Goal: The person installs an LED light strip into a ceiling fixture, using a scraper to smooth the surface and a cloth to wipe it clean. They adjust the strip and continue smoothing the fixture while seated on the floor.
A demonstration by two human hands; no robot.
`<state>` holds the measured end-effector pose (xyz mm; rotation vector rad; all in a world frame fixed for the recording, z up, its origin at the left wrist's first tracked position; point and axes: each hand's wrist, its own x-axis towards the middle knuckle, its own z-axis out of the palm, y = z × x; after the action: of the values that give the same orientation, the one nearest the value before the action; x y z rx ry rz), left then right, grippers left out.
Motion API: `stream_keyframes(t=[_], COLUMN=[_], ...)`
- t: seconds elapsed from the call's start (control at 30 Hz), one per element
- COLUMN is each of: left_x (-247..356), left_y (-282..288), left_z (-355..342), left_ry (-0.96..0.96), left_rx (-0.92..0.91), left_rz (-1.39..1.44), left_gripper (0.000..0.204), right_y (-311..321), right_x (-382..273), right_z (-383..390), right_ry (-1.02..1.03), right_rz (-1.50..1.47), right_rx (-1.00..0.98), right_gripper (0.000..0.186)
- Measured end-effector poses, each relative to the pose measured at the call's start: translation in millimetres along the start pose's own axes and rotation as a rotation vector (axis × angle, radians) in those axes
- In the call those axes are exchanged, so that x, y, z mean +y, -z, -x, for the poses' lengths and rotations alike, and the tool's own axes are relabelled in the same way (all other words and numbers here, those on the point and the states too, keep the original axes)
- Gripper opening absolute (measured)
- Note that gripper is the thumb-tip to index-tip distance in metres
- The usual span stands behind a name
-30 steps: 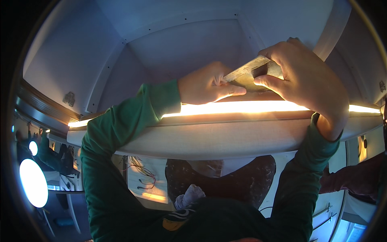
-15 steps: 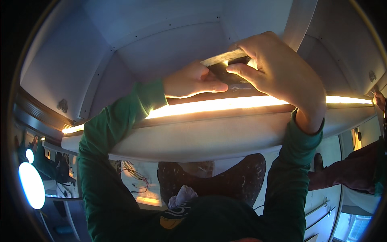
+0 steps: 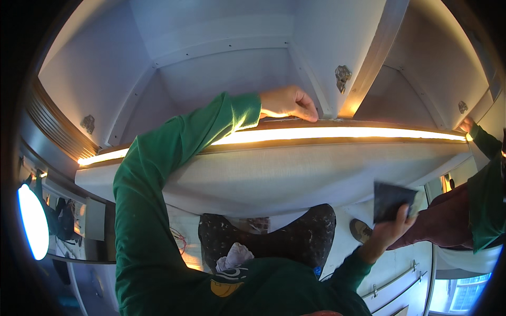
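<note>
My left hand (image 3: 289, 102) reaches over the front ledge (image 3: 295, 124) of an overhead cabinet. Its fingers are bent and pressed together at the ledge; whether anything is between them is hidden. Some whitish bits (image 3: 331, 120) lie on the ledge just right of my fingertips. Low on the right, away from the cabinet, my right hand (image 3: 389, 231) grips a dark, flat, square piece (image 3: 391, 201) with a pale side. Its exact kind does not show.
A glowing light strip (image 3: 295, 135) runs along the ledge above a pale padded panel (image 3: 284, 168). Metal hinges (image 3: 343, 78) sit on the cabinet walls. At right stands another person in maroon trousers (image 3: 443, 218), with a hand (image 3: 467, 124) at the strip's end.
My right hand has come down from the cabinet to the lower right with the dark flat piece. My left hand has shifted right along the ledge and no longer touches that piece.
</note>
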<state>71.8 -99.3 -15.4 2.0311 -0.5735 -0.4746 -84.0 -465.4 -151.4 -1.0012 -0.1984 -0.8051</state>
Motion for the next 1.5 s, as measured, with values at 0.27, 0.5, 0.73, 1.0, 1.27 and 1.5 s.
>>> stream_keyframes(t=[0.27, 0.5, 0.73, 1.0, 1.27, 1.5], left_x=[3, -2, -6, -8, 2, 4], left_y=[1, -2, -12, -13, 15, 39], left_z=[-8, -15, -12, -15, -26, 1], left_ry=[0.005, 0.036, 0.058, 0.075, 0.136, 0.064], left_rx=[-0.030, -0.092, -0.030, -0.042, 0.099, 0.119], left_rz=[-0.123, -0.193, -0.065, -0.062, -0.056, 0.053], left_gripper=[0.023, 0.022, 0.021, 0.027, 0.028, 0.026], right_y=[128, 153, 161, 165, 169, 158], right_x=[39, 97, 109, 115, 119, 109], right_z=[130, 189, 191, 198, 198, 195], right_ry=[-0.831, -1.050, -0.963, -0.891, -0.862, -0.875], right_rz=[0.088, -0.055, 0.156, 0.168, 0.200, 0.175], right_rx=[0.219, 0.327, 0.379, 0.365, 0.343, 0.319], right_gripper=[0.043, 0.043, 0.040, 0.040, 0.037, 0.040])
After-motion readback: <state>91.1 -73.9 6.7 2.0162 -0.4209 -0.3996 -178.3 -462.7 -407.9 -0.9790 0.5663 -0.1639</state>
